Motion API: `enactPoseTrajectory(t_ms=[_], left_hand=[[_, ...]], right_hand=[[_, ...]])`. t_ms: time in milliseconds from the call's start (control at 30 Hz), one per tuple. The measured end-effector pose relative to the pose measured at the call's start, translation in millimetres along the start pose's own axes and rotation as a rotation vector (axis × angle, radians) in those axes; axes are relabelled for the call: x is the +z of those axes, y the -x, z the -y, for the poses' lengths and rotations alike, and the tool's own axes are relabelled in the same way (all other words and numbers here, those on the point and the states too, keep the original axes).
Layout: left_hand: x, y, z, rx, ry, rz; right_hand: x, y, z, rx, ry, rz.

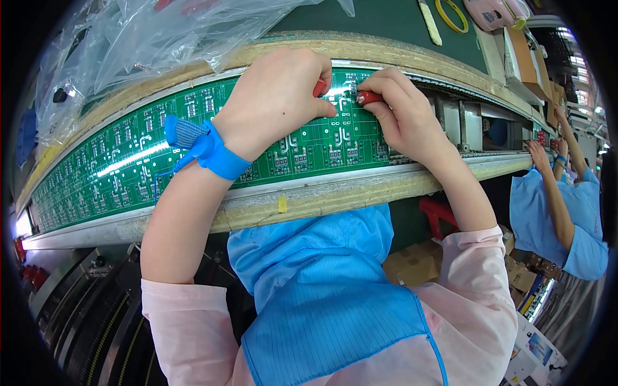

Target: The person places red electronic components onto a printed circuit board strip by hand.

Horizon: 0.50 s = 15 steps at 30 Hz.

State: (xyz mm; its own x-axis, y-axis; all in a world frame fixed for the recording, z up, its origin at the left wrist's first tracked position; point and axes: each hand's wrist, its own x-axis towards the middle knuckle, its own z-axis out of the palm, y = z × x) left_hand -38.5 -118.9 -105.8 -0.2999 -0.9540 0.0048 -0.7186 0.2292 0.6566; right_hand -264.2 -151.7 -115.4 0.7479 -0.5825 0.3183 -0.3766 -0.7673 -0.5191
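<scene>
Because a wooden border ran along each long side, the conveyor [367, 192] seemed built to keep the strip of green circuit boards [129, 164] in line, lying flat between its near and far edges. A crumpled clear plastic sheet [154, 38] lay over the conveyor's far edge toward the left, probably just pushed aside. The left hand [277, 96] arched over the strip's far half near its right end, fingers curled on a red piece [319, 88], the thumb pointing down separately; how firm that hold was, I could not tell. The right hand [409, 116] came over the strip's right edge with a narrow pinch on a second red piece [369, 97], held low, presumably so that it met the board at close range. A blue wrist strap [215, 154] circled the left wrist, likely against static. As for room, the track was uncovered past the strip's right edge, beside the right hand; toward the far edge, the border rose close behind both hands' fingers; and between the two hands only a slim gap of board showed.
</scene>
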Motion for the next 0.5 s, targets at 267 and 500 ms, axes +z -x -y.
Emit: enactPoseTrajectory(t_ms=[267, 500], left_hand=[[1.5, 2.7, 0.7, 0.0, -0.004, -0.021], [0.6, 1.0, 1.2, -0.023, 0.002, 0.006]], right_hand=[[-4.4, 3.0, 1.4, 0.203, -0.136, 0.011], [-28.5, 26.1, 6.0, 0.521, -0.451, -0.004]])
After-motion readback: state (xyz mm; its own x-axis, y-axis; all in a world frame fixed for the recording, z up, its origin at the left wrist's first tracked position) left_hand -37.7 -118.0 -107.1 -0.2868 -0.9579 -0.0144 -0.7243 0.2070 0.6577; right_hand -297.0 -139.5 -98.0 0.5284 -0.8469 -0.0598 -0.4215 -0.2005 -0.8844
